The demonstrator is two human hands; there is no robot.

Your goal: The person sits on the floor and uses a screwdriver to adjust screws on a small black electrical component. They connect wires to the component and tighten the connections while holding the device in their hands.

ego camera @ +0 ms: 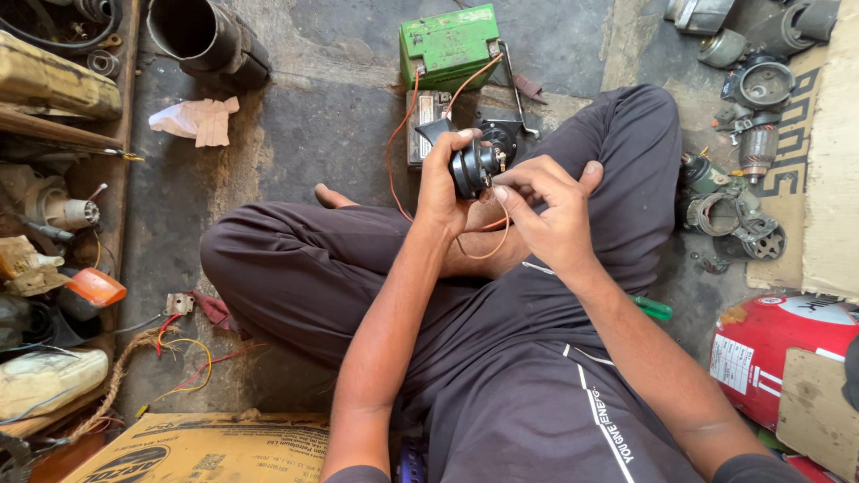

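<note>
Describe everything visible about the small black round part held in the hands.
The small black round part looks like dark plastic or metal, disc-shaped, with small metal terminals on its right side. It is held above the crossed legs. The left hand wraps it from the left; the right hand pinches at the terminals, where a thin orange wire loops below toward the green box-shaped battery.
</note>
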